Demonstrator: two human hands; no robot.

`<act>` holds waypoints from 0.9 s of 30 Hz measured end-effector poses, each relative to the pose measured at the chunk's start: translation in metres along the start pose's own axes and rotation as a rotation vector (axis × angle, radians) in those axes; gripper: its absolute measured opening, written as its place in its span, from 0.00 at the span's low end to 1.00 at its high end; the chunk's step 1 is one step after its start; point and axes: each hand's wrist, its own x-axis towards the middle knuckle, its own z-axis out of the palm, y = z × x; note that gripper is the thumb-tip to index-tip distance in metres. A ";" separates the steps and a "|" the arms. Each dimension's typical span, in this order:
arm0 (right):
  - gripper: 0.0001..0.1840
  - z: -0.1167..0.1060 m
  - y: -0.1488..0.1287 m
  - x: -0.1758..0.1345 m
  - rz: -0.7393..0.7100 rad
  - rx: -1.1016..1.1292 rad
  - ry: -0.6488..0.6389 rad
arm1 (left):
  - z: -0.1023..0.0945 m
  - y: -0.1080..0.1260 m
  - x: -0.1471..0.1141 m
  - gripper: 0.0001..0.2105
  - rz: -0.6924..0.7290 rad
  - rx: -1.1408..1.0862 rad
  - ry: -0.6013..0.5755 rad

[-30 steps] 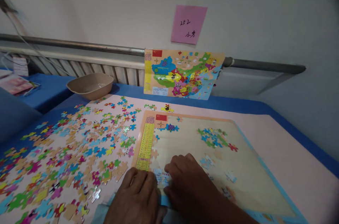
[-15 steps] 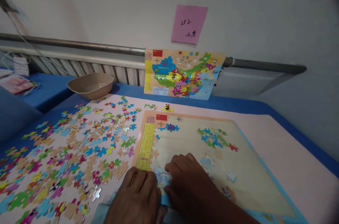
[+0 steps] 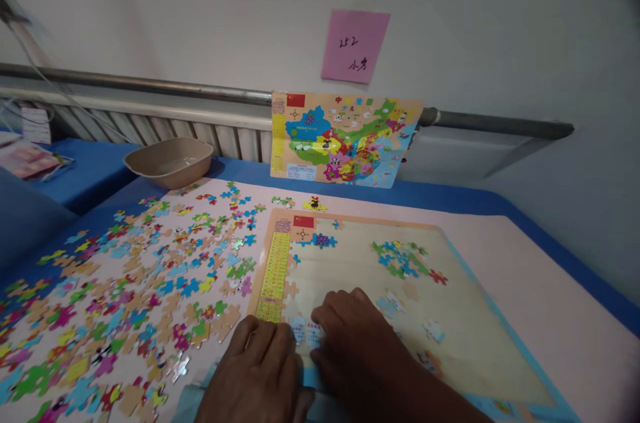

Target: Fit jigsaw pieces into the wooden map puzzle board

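My left hand (image 3: 257, 370) lies over the lower left corner of the puzzle board (image 3: 480, 343), its fingers bent and close together on the frame. Beside it, my right hand (image 3: 355, 333) is curled, with thumb and index finger around a pale jigsaw piece (image 3: 314, 335) printed with text. That piece sits against another text piece (image 3: 299, 331) near the board's yellow printed column (image 3: 275, 270). My palms hide the lower edge of the board. Farther up on the board lie a purple-and-blue piece (image 3: 323, 240) and a blue-and-green cluster of pieces (image 3: 400, 260).
Many loose jigsaw pieces (image 3: 190, 286) spread over the pink sheet at left. Behind them stands a beige basin (image 3: 173, 162). A printed map picture (image 3: 345, 140) leans against the metal rail (image 3: 500, 124), below a pink note (image 3: 355, 45) on the wall.
The view has shifted very slightly. Both hands stay in the same place on the board, and no piece has visibly moved.
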 end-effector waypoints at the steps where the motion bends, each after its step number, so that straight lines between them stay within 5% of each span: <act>1: 0.12 0.001 0.000 0.000 -0.004 -0.003 0.006 | 0.000 0.000 0.000 0.15 -0.005 -0.007 -0.003; 9: 0.11 0.002 0.001 -0.003 -0.016 -0.017 0.008 | 0.002 0.000 -0.005 0.15 0.016 0.021 -0.004; 16: 0.10 0.003 0.005 -0.003 -0.011 -0.007 0.021 | 0.003 0.005 0.007 0.21 0.158 -0.045 0.199; 27: 0.10 -0.007 0.005 -0.005 -0.005 -0.031 0.007 | 0.021 0.006 -0.024 0.12 0.303 -0.110 -0.003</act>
